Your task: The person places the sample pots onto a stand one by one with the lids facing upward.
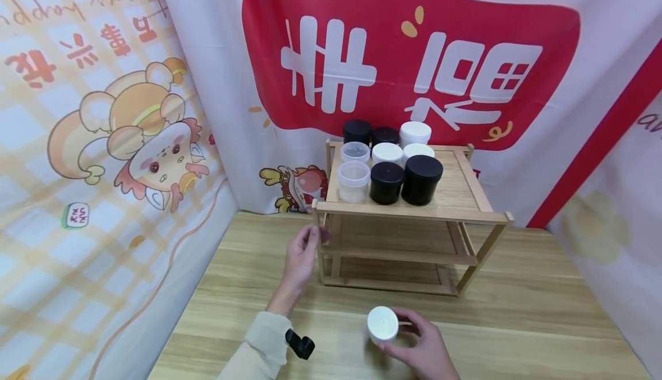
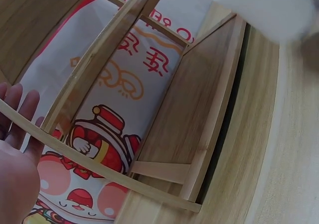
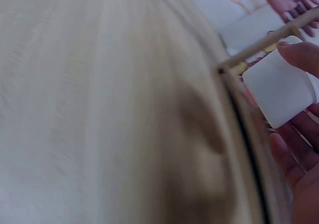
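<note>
My right hand (image 1: 421, 342) holds a small white lidded jar (image 1: 383, 323) above the table, in front of a three-tier wooden rack (image 1: 455, 214). In the right wrist view, thumb and fingers pinch the white jar (image 3: 279, 87) from opposite sides. The left hand (image 1: 302, 248) grips the rack's front left post; in the left wrist view its fingers (image 2: 16, 102) pass behind the wood (image 2: 107, 169). On the top shelf stand two clear jars (image 1: 354, 183), several black jars (image 1: 422, 179) and several white jars (image 1: 415, 133), grouped toward the left and middle.
Below the top, the rack has a middle shelf (image 1: 393, 235) and a bottom shelf (image 1: 388, 271). It stands on a wood-grain table (image 1: 543, 311). Printed cloths hang behind (image 1: 207, 0) and on the left (image 1: 57, 242). A black band with a device (image 1: 300, 344) sits on the left sleeve.
</note>
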### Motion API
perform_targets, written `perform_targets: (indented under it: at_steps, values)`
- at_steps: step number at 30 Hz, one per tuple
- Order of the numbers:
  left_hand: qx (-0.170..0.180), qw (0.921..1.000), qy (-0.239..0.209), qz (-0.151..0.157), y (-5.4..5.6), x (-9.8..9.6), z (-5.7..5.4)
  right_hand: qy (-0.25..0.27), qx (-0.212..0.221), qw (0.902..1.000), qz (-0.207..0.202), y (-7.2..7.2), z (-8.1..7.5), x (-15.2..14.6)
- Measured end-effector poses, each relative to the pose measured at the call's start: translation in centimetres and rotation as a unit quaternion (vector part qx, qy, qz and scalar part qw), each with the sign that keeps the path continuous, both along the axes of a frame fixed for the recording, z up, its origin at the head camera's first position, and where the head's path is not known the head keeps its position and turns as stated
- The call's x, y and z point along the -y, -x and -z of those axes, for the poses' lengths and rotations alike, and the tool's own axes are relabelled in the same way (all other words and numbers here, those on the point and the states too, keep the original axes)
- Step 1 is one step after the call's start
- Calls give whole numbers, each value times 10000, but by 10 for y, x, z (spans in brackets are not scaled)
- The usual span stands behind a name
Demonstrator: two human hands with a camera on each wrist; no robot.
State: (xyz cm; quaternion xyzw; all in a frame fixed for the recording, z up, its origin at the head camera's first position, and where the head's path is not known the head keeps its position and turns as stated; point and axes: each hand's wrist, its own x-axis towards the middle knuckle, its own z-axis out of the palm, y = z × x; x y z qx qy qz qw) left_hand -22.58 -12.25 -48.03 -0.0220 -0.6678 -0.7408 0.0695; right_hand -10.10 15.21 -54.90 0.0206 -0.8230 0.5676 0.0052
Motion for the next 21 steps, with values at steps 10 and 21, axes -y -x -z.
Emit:
perform_targets:
  at_steps: [10,21]
  values:
    - [-36,9998,176,-53,1,-2,2,-725,-1089,9914,85,4,-71,-33]
    - [-84,9991,331,-239,0,-2,0,-601,-2438,9678,194,20,-171,-43]
